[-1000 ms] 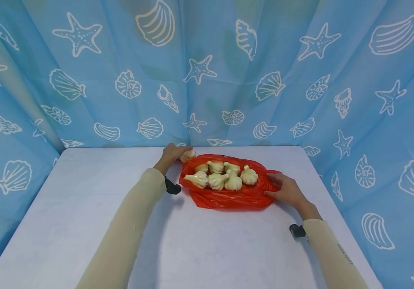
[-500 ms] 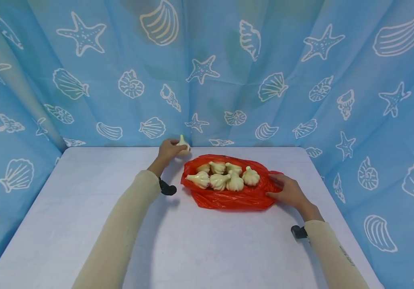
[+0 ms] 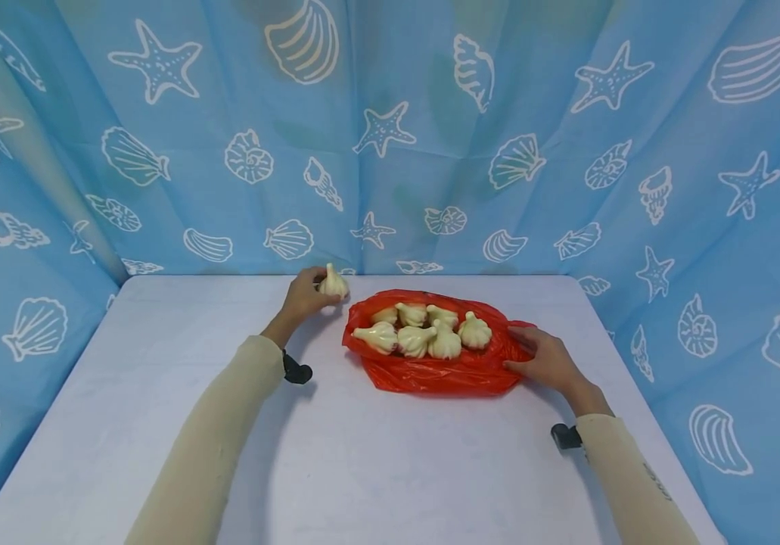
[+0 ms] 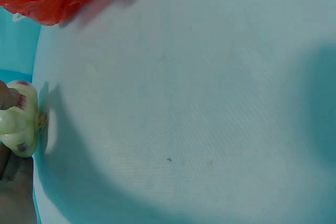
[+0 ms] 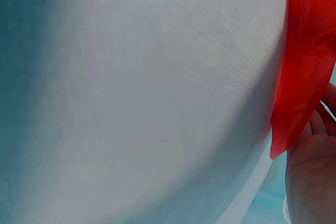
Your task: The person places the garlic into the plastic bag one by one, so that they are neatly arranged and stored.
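Note:
Near the table's back edge my left hand (image 3: pixel 302 295) pinches a garlic bulb (image 3: pixel 334 284), its stem pointing up. In the left wrist view the garlic bulb (image 4: pixel 20 121) shows purple marks, with the thumb across it and the root end facing the table. To its right lies a red plastic bag (image 3: pixel 430 378) with its mouth spread wide, and several garlic bulbs (image 3: pixel 414 342) sit inside. My right hand (image 3: pixel 549 363) holds the bag's gathered right end between thumb and fingers. Part of the right fingers is hidden behind the bag (image 5: pixel 310 51) in the right wrist view.
The white table (image 3: pixel 390 469) ends at the back against a blue curtain (image 3: pixel 390 189) printed with shells and starfish. The curtain also runs along both sides. A dark wrist camera (image 3: pixel 296 369) sticks out from the left wrist, and another camera (image 3: pixel 565 437) from the right.
My left hand has lifted the garlic bulb away from the bag's left end and moved left with it, turning its stem upward. The right hand and the bag stay in place.

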Motion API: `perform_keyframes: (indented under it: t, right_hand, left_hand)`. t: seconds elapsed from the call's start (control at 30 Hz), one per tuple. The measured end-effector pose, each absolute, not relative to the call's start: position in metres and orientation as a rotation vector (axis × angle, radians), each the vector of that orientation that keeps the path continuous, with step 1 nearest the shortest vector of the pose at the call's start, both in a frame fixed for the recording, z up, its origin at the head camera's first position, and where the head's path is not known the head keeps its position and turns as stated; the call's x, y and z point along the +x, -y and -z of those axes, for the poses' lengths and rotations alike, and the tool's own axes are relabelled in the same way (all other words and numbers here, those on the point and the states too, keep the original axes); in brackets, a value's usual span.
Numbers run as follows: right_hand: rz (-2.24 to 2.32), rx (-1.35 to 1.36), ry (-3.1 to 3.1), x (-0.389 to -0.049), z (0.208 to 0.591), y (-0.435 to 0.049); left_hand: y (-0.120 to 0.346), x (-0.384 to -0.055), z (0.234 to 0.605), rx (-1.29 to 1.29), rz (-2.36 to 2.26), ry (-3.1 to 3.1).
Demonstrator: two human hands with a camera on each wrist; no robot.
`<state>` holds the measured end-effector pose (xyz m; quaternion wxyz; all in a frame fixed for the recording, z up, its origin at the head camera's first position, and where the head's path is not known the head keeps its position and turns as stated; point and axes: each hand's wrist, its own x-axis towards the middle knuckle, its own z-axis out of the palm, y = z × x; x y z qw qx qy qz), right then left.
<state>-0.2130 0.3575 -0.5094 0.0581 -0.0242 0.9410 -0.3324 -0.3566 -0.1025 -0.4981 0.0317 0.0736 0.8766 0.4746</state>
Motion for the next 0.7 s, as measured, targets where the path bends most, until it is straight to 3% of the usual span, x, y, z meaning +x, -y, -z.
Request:
perform_keyframes:
  t: [0.7]
  right_hand:
    - [1.025, -0.077, -2.833, -0.213, 0.508, -0.358]
  left_hand:
    - [0.091, -0.351, 0.483, 0.345, -1.563, -2.733]
